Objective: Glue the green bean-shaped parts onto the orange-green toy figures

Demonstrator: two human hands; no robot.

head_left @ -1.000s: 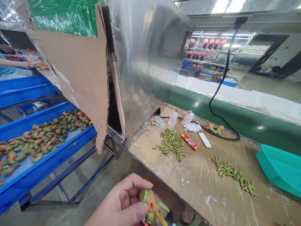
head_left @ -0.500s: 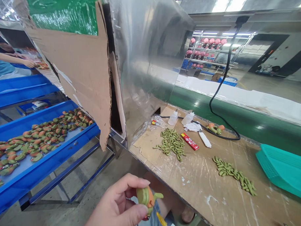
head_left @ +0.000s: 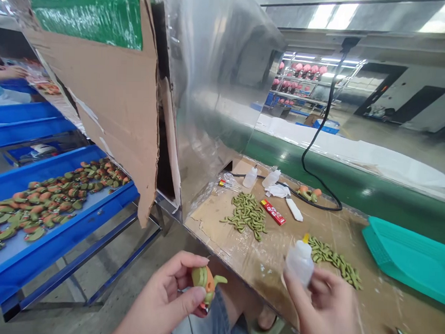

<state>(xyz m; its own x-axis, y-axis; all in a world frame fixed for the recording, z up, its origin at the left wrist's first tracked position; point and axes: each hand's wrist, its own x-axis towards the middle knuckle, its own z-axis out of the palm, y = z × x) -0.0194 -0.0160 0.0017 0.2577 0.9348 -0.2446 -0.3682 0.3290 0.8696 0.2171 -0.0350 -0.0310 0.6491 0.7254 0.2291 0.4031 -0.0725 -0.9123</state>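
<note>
My left hand (head_left: 166, 301) pinches a small green and orange toy figure (head_left: 205, 282) between thumb and fingers, low in the view above my lap. My right hand (head_left: 325, 309) is closed round a small translucent squeeze bottle (head_left: 299, 261) with a yellow tip, held upright over the near edge of the cardboard-covered table (head_left: 277, 266). Two piles of small green parts lie on the table: one pile (head_left: 247, 215) further back on the left, the other pile (head_left: 332, 261) just behind the bottle.
A blue tray (head_left: 55, 249) at left carries several green and orange toy pieces. A cardboard sheet (head_left: 118, 110) and a metal housing (head_left: 218, 89) rise ahead. Two bottles (head_left: 260, 178), a red packet (head_left: 273, 211), a black cable (head_left: 311, 141), a teal basket (head_left: 409, 261) and a green conveyor (head_left: 353, 184) lie beyond.
My right hand has come into view from the lower right holding the squeeze bottle upright. My left hand has turned the toy figure and drifted slightly left. The camera shifted a little.
</note>
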